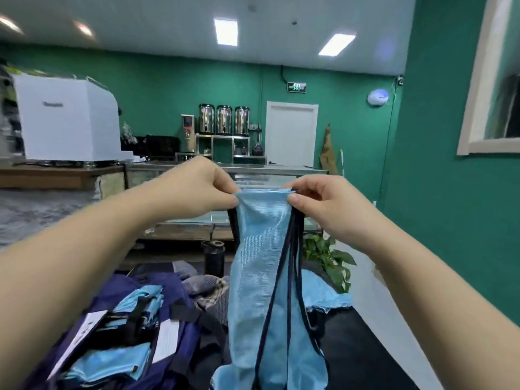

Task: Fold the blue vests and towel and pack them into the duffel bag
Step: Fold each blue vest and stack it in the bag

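A light blue mesh vest (261, 266) with dark navy trim hangs lengthwise in front of me, held up by its top edge. My left hand (202, 187) pinches the top left corner and my right hand (318, 201) pinches the top right corner, the two hands close together. Below on the left lies the open navy duffel bag (180, 327) with folded light blue vests (112, 364) inside it. Another light blue cloth (323, 291) lies on the dark table to the right, behind the hanging vest.
A grey patterned cloth (202, 285) and a black bottle (214, 257) sit on the dark table (357, 350) beyond the bag. A potted plant (329, 257) stands at the table's far right. A counter with urns stands at the back wall.
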Motion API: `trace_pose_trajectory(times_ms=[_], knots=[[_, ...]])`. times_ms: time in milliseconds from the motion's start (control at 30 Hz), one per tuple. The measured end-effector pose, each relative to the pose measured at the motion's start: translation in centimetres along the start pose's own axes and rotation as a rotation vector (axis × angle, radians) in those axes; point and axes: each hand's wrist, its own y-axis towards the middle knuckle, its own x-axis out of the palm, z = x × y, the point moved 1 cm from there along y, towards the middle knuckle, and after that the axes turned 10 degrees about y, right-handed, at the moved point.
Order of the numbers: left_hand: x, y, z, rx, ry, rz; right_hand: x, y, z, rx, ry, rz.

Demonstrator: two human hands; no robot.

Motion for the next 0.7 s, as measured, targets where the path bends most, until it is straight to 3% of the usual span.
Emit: trace_pose_trajectory(times_ms=[133,400,700], knots=[[-4.0,0.3,1.5,-0.012,-0.04,0.1,-1.0,2.2,-3.5,-0.035,-0.129,0.005],[-9.1,1.8,6.6,0.016,-0.052,0.309,-2.4,8.5,-8.6,-0.055,-0.354,0.335],[-9.6,2.2,6.3,0.041,0.249,0.262,-2.9,9.0,-10.7,0.049,-0.316,0.058]])
